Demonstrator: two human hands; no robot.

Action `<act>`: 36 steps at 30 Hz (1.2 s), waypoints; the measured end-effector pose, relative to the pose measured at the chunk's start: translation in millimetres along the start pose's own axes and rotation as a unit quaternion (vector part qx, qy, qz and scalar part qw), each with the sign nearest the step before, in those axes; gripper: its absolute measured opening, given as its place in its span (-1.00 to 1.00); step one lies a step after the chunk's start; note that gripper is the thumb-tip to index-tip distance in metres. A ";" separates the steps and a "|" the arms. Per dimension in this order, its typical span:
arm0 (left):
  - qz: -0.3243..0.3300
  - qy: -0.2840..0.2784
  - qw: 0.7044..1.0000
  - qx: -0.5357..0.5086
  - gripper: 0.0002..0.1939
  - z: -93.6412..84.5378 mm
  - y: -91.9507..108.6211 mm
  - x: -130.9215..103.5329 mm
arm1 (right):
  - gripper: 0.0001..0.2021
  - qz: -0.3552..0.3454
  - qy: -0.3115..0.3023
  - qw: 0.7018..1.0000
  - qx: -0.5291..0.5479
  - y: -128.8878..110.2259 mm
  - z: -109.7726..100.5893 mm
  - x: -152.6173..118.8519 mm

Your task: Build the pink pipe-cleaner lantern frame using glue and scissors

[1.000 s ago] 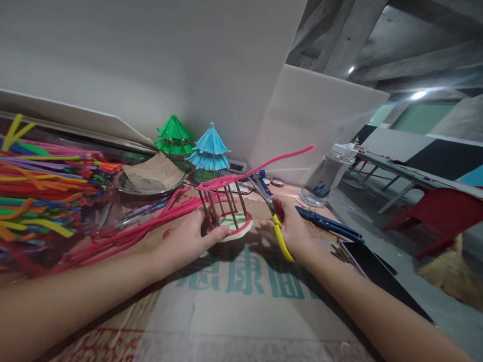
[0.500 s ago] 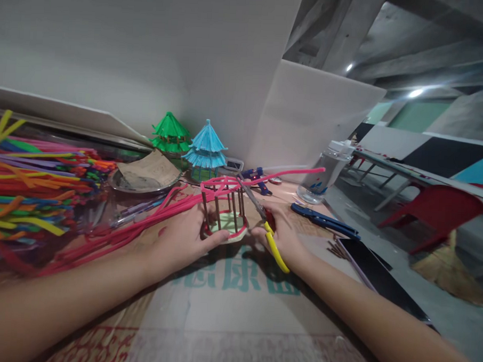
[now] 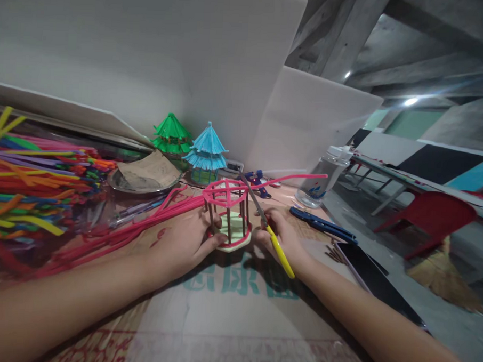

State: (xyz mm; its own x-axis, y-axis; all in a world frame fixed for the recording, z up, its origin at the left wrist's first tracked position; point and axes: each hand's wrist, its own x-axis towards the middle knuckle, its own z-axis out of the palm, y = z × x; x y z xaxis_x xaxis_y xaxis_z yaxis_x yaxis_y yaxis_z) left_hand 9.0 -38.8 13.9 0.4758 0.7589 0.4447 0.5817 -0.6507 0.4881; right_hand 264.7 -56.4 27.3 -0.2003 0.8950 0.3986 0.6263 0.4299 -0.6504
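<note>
A small pavilion frame (image 3: 229, 215) has brown posts, a pale green base edged in red, and a pink ring with spokes on top. My left hand (image 3: 201, 235) grips its base at the left, thumb in front. My right hand (image 3: 281, 236) is closed on yellow-handled scissors (image 3: 276, 246), whose blades point up and left to the frame's top right corner. From that corner a long pink pipe cleaner (image 3: 297, 176) sticks out to the right. Whether the blades touch it is hard to tell.
Green (image 3: 171, 132) and blue (image 3: 208, 147) pavilion models stand behind. Left are colourful pipe cleaners (image 3: 33, 182) and a metal bowl (image 3: 145, 190). To the right are a bottle (image 3: 319, 179), blue-handled tool (image 3: 323, 224), brown sticks (image 3: 336, 253) and a phone (image 3: 381, 283).
The frame has turned and tipped slightly, so its top ring shows more fully and it sits a little further right. The scissors have rotated in my right hand, and their handles look closer together.
</note>
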 end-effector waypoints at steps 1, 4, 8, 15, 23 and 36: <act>-0.002 -0.001 1.000 -0.001 -0.76 -0.1 0.0 0.3 | -0.59 -0.005 -0.001 1.000 0.000 1.0 -0.1 -0.2; -0.004 -0.002 1.000 -0.017 -0.78 0.2 0.2 1.7 | -0.60 -0.010 -0.005 1.000 0.000 2.7 -0.3 -0.5; -0.002 -0.001 1.000 -0.026 -0.81 0.8 0.6 2.5 | -0.62 -0.005 -0.012 1.000 0.001 1.3 -0.3 -0.8; 0.004 -0.010 1.000 -0.007 -0.82 -3.2 5.0 1.6 | -0.60 -0.011 -0.013 1.000 -0.013 -0.8 -0.4 -2.1; -0.008 -0.013 1.000 -0.001 -0.79 -3.5 6.3 1.0 | -0.51 0.014 0.017 0.999 -0.028 0.8 1.4 1.1; -0.009 -0.026 0.999 0.017 -0.82 0.7 1.7 -0.2 | -0.47 0.006 0.033 0.999 -0.022 -2.4 0.5 -2.6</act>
State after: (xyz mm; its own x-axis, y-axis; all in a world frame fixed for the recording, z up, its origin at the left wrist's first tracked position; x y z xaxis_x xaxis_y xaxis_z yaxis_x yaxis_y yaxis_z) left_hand 10.3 -40.1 14.1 0.4979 0.7717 0.3956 0.6130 -0.6359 0.4689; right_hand 263.4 -59.7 27.5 -0.1439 0.8894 0.4339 0.6611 0.4126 -0.6266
